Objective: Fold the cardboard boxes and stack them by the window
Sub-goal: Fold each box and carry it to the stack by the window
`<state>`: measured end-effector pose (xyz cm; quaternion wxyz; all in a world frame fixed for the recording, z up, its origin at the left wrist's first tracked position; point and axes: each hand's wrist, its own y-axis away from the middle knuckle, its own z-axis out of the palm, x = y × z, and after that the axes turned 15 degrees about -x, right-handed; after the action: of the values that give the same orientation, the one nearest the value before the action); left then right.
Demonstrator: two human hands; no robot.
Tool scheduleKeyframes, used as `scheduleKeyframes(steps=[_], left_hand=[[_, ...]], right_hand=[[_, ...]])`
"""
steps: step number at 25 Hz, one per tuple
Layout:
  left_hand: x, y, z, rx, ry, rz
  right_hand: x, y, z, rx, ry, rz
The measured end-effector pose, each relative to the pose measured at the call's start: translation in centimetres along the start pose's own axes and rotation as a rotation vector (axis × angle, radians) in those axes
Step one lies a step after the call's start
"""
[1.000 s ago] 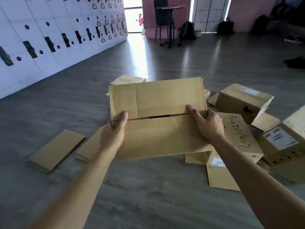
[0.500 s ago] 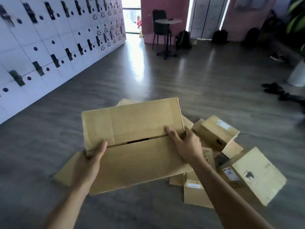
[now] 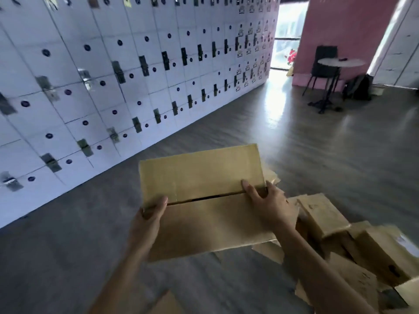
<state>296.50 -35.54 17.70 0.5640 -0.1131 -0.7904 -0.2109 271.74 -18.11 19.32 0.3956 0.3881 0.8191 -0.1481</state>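
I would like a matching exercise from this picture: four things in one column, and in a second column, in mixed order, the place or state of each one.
Things:
1. flattened cardboard box
2. round table
3. lockers
4. pile of cardboard boxes

Places or states:
A. along the wall on the left
B. on the floor at the right
C. gripped by the left hand and the right hand
D. in front of the pink wall, beside a black chair

Pairs: 1-C, 2-D, 3-A, 4-B
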Motion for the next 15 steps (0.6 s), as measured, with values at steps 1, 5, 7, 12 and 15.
scheduleKeyframes(steps=[1,5,7,12,15], left_hand=[[0.2,-0.4,-2.7,0.023,0.008,-0.010],[0.1,-2.7,-13.6,0.110,0.010,-0.071],[-0.1,-4.5,-18.0,0.139,0.023,-0.061],[0.2,-11.3,-21.9,0.141,0.067,-0.037],[1.3,-18.1,-20.8,0.125,0.089,-0.031]], right_hand=[[-2.6,-0.3,1.6,-0.022,-0.018,-0.009],[-12.5,-1.5,8.9,-0.131,-0.074,-0.121],[-16.2,-2.3,12.4,-0.149,-0.077,-0.140],[-20.7,-7.6,17.7,-0.185,-0.124,-0.151],[-21.6,-13.8,18.7,-0.165,-0.121,-0.132]])
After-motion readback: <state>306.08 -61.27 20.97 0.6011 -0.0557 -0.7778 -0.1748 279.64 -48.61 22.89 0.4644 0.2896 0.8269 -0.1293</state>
